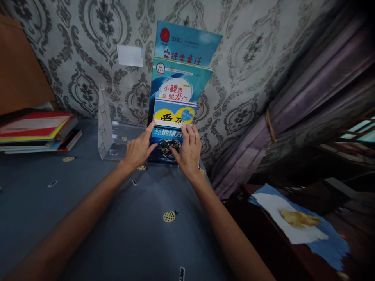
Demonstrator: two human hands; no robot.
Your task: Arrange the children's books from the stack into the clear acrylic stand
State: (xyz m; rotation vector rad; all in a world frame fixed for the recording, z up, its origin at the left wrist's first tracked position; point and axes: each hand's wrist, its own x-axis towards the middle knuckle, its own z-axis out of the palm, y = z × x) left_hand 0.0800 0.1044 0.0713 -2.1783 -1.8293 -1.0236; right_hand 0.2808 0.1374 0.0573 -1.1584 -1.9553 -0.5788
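Note:
A dark blue book with a globe picture on its cover stands upright at the front of a stepped row of books. My left hand grips its left edge, thumb on the cover and fingers at the upper corner. On the opposite side, my right hand has its fingers over the top edge and its thumb on the cover. Behind rise a yellow and blue book, a teal book and a taller blue book. A clear acrylic stepped rack shows to the left of them; its right part is hidden.
Stacked books and folders lie at the left on the grey-blue tablecloth. Patterned wallpaper backs the table. A tied purple curtain hangs at the right, above a dark surface with blue and white cloths.

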